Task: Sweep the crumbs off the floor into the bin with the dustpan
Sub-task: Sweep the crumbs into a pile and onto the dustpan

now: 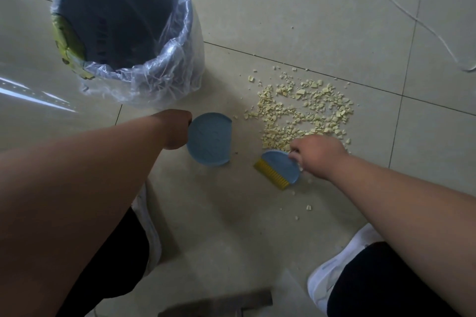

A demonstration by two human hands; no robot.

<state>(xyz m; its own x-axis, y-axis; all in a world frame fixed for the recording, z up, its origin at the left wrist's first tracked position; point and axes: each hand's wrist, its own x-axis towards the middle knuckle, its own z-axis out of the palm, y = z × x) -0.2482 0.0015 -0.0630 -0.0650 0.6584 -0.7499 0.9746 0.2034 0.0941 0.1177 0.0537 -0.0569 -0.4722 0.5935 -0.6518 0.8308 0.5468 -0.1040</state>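
Note:
A pile of pale yellow crumbs lies spread on the tiled floor, right of centre. My left hand grips the small round blue dustpan at its left side; the pan sits just left of the crumbs with nothing in it. My right hand holds the blue hand brush with yellow bristles at the near edge of the pile, bristles pointing down-left. The dark bin, lined with a clear plastic bag, stands at the upper left beyond the dustpan.
A thin white cord trails over the tiles at the upper right. My white shoes and dark trouser legs fill the lower corners. A few stray crumbs lie near my right foot. A grey object sits at the bottom edge.

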